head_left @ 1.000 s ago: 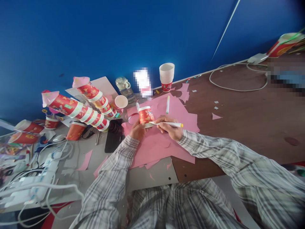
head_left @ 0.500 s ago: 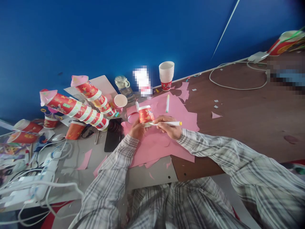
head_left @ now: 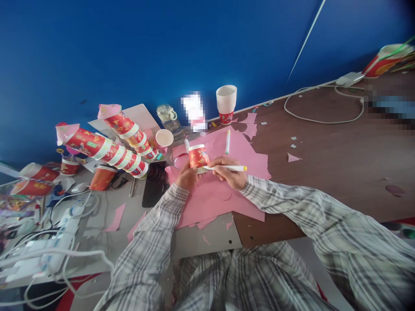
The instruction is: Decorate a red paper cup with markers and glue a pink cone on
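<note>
My left hand (head_left: pixel 188 176) is closed around the lower left side of a red patterned paper cup (head_left: pixel 198 156) above the pink paper sheets (head_left: pixel 207 203). A white marker with a yellow end (head_left: pixel 235 168) is pinched in my right hand (head_left: pixel 228 170); its tip meets the cup's pale lower rim. Another white marker with a green end (head_left: pixel 228 141) lies on the pink paper behind my hands. Just left of the sheets is a black phone (head_left: pixel 153 190). My fingers hide part of the cup's rim.
Two towers of red cups (head_left: pixel 103 149) with pink tops lean at the left. Behind stand a water bottle (head_left: pixel 170 121) and stacked white cups (head_left: pixel 226 103). Power strips (head_left: pixel 58 242) and cables fill the left front; a white cable (head_left: pixel 311 117) loops at the right back.
The marker tip has shifted slightly left along the cup's rim. Both hands keep their hold, and the view has tilted very slightly.
</note>
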A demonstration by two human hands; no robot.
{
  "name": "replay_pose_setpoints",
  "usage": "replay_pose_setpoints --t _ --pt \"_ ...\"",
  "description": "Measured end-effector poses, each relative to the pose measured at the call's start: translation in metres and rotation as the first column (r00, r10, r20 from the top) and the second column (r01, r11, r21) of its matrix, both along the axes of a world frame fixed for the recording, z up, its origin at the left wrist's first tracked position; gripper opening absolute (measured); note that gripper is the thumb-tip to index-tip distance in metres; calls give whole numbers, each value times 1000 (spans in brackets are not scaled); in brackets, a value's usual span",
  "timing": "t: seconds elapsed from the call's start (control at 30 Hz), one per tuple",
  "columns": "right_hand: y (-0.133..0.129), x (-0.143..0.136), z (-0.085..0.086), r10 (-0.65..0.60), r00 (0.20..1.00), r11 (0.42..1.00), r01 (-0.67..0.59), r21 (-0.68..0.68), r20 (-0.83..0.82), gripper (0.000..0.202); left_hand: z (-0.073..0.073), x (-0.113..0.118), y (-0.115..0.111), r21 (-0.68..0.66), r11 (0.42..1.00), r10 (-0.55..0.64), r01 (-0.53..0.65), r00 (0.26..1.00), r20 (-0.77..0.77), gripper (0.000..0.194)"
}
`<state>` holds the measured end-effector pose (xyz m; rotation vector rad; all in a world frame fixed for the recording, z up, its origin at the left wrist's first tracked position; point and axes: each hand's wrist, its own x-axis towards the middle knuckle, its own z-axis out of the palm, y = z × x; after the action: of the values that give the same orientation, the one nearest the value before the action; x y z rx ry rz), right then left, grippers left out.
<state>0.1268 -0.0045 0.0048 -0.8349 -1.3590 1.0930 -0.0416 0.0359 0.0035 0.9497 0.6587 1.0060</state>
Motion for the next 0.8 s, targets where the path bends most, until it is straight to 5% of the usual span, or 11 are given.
replay_pose_setpoints --t 0.6,0.8 --pt "3 1 1 8 1000 999 -9 -40 -15 21 -2 -1 1 -6 1000 1 -1 999 -34 49" --pt "4 1 2 -14 989 998 5 -61 -148 22 0 -1 1 -22 1000 -3 3 1000 -11 55"
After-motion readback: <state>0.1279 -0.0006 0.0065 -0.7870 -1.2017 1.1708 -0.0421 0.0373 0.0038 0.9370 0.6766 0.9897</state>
